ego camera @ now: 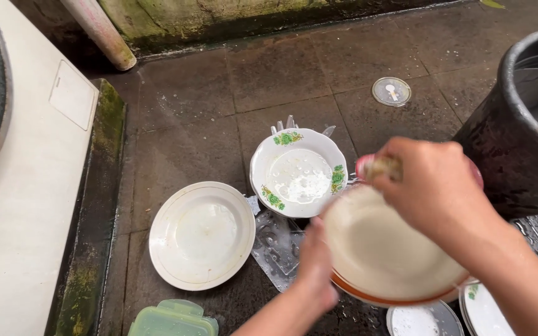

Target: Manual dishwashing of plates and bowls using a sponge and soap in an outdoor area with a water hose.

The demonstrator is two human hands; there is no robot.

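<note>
My left hand point(316, 262) grips the near left rim of a cream bowl with an orange-brown edge point(381, 249) and holds it tilted above the wet floor. My right hand point(434, 186) is closed around a small sponge or scrubber point(382, 167) pressed at the bowl's far rim. Just beyond the bowl sits a white dish with green flower prints point(298, 172), wet and soapy inside. A plain white plate point(201, 234) lies flat to its left.
A large black water tub point(518, 124) stands at the right. A clear plastic lid point(275, 239) lies between the plates, a green-lidded container point(172, 320) at the bottom edge, more plates point(481, 311) at the bottom right. A round floor drain point(391, 91) is further back, a white slab point(26, 186) at left.
</note>
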